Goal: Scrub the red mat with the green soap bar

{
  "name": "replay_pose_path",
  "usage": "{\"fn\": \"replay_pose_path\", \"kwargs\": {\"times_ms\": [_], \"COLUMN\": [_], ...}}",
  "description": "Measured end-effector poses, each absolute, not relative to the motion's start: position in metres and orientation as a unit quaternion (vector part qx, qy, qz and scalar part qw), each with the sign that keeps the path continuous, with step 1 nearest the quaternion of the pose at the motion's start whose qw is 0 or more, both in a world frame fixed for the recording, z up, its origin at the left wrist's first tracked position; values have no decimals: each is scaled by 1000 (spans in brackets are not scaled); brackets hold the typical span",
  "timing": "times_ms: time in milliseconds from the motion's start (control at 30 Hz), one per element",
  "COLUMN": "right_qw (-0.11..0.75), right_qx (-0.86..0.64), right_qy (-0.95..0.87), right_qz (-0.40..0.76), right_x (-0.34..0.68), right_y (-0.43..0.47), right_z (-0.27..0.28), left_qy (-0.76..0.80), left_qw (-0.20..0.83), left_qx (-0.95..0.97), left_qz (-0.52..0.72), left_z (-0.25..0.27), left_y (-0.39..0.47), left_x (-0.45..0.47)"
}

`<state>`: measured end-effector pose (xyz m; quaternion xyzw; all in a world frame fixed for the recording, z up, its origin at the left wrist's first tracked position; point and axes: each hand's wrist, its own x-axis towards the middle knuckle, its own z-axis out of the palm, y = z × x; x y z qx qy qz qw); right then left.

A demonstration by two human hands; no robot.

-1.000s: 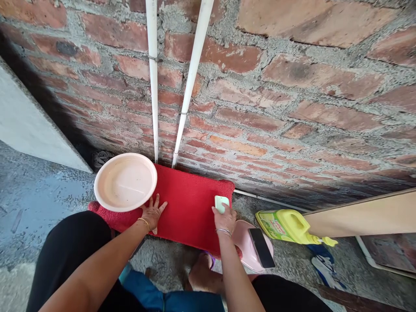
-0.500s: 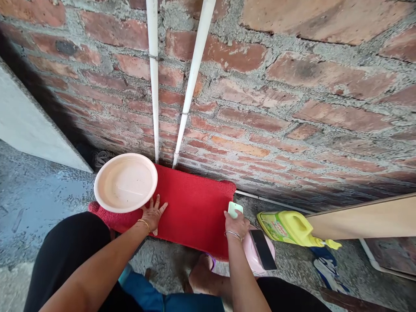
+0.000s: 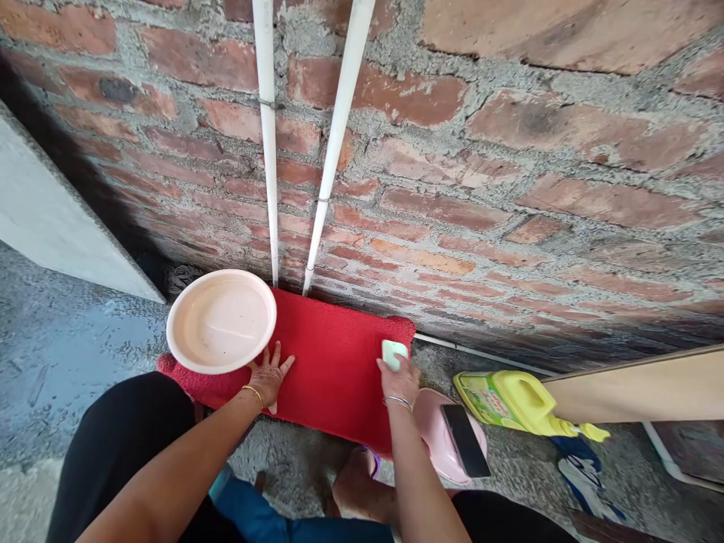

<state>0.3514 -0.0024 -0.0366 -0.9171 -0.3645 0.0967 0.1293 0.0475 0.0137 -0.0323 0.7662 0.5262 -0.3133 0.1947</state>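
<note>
A wet-looking red mat [image 3: 333, 369] lies spread over a low flat support beside the wall. My left hand [image 3: 270, 377] presses flat on it with fingers spread, just right of a pale pink basin [image 3: 223, 320]. The basin stands on the mat's left part and holds a little clear liquid. At the mat's right end, my right hand [image 3: 400, 379] grips a pale green scrub brush [image 3: 394, 350] against the red surface. The brush's underside is hidden.
Right of the mat, a black phone [image 3: 467, 440] lies on a pink plastic stool or lid [image 3: 435, 430]. Beyond it is a yellow detergent bottle [image 3: 509, 400] on its side. Two white pipes [image 3: 333, 143] run down the brick wall [image 3: 430, 196]. A pale slab [image 3: 62, 196] leans at left.
My right hand has moved slightly left and toward the wall with the brush, from the mat's right edge further onto it. My left hand stays planted on the mat.
</note>
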Motion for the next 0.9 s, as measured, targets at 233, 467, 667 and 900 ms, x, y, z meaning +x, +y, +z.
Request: {"fn": "replay_pose_path", "kwargs": {"times_ms": [233, 467, 667, 900], "right_qw": [157, 100, 117, 146], "right_qx": [-895, -807, -940, -866], "right_qy": [-412, -569, -312, -473], "right_qz": [71, 120, 77, 70], "right_x": [345, 288, 371, 324], "right_y": [-3, 35, 6, 21], "right_z": [-43, -31, -32, -38], "left_qy": [529, 528, 526, 522], "left_qw": [197, 193, 188, 185], "left_qx": [766, 769, 769, 767], "left_qz": [-307, -305, -309, -323], "left_z": [-35, -36, -33, -26], "left_y": [14, 13, 13, 14], "left_x": [46, 46, 47, 48]}}
